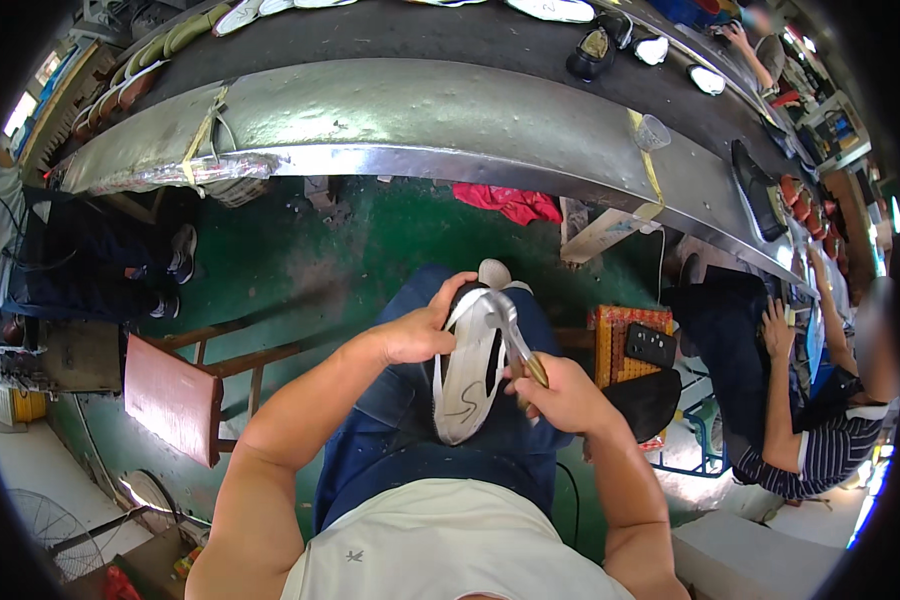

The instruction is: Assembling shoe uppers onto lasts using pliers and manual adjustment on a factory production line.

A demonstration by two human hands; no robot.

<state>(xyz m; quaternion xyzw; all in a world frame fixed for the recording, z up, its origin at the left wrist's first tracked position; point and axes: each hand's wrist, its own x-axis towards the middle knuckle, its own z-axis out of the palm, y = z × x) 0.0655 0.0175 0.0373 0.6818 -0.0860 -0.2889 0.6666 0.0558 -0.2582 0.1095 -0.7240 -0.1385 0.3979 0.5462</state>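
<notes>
A shoe [462,395] lies bottom up across my lap, its pale sole face marked with a dark scrawl and its dark upper showing at the edges. My left hand [422,332] grips its far end from the left side. In my right hand [562,396] is a metal tool that looks like pincers [511,335]; its curved head rests over the far right part of the sole. The jaws are too small to make out. Just beyond the shoe a pale rounded object [493,272] shows between my knees.
A metal-edged bench [370,110] crosses ahead, with pale soles [550,9] and dark shoes [592,54] on its belt. At left stand a padded stool [173,400] and a person's legs [100,265]. At right, a phone [650,344] lies on a woven seat beside a seated co-worker [820,440].
</notes>
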